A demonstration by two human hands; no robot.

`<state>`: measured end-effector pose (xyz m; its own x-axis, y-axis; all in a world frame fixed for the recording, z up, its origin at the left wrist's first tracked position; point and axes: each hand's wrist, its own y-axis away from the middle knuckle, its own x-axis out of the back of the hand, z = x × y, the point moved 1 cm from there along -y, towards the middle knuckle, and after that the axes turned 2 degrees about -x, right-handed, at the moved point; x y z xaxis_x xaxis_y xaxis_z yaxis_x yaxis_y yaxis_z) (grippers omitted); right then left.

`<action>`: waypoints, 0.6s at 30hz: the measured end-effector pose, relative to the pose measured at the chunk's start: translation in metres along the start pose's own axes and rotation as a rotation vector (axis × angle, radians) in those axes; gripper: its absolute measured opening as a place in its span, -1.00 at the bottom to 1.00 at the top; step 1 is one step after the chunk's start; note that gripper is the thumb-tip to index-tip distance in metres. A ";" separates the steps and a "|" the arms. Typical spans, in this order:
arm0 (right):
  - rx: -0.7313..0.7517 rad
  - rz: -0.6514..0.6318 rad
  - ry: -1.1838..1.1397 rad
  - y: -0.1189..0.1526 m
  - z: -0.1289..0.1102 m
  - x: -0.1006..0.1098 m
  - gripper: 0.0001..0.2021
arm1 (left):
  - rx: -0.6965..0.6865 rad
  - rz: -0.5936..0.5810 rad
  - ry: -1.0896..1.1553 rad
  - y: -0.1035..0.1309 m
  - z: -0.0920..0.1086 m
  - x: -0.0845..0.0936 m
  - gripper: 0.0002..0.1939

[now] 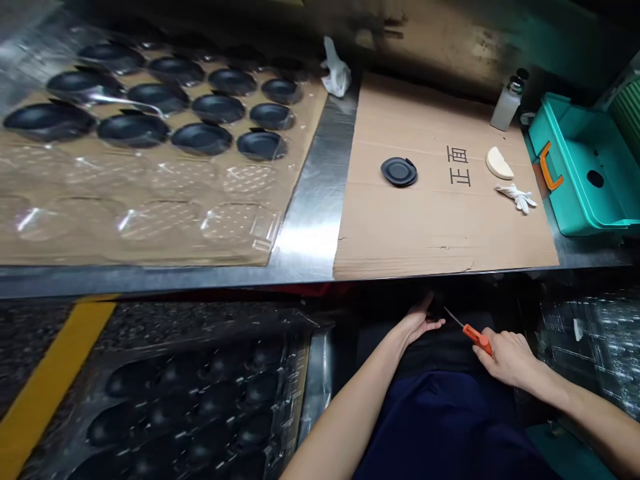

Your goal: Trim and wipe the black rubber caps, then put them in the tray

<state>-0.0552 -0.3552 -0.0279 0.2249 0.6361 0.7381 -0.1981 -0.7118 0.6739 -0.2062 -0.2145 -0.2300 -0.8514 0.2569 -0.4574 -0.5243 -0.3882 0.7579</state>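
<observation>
Below the table edge, my right hand [505,357] is closed around the orange handle of a thin-bladed tool [477,339]. The blade points up and left towards my left hand [419,321]. My left hand is curled against a dark object [437,307], whose shape is hard to make out in the shadow. On the cardboard sheet [400,233] lies one black round part [399,171]. A clear tray [185,233] on the left holds several similar black parts [134,129] in rows.
A white glove [517,197], a cream pad [499,163], a bottle [507,103] and a teal bin [575,180] are on the right. Crumpled white cloth [337,70] lies between tray and cardboard. Another tray of black parts [167,417] stands lower left; clear packaging [595,347] lies lower right.
</observation>
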 end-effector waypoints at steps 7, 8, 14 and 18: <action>-0.005 0.020 -0.066 -0.002 0.000 -0.020 -0.66 | 0.060 0.029 0.055 0.005 0.005 -0.002 -0.53; 0.020 0.018 -0.125 0.002 0.004 -0.022 -0.67 | 0.051 0.038 0.055 0.008 0.004 -0.003 -0.56; -0.077 0.513 -0.880 0.047 0.060 -0.050 -0.61 | 0.003 -0.003 -0.021 0.025 0.005 0.004 -0.64; -0.452 1.195 -1.270 0.049 0.126 -0.059 -0.39 | -0.046 -0.104 -0.028 0.060 0.013 0.000 -0.57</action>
<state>0.0425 -0.4649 -0.0424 0.2547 -0.8540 0.4536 -0.9532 -0.3007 -0.0309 -0.2376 -0.2262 -0.1782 -0.7921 0.3225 -0.5183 -0.6102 -0.3979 0.6851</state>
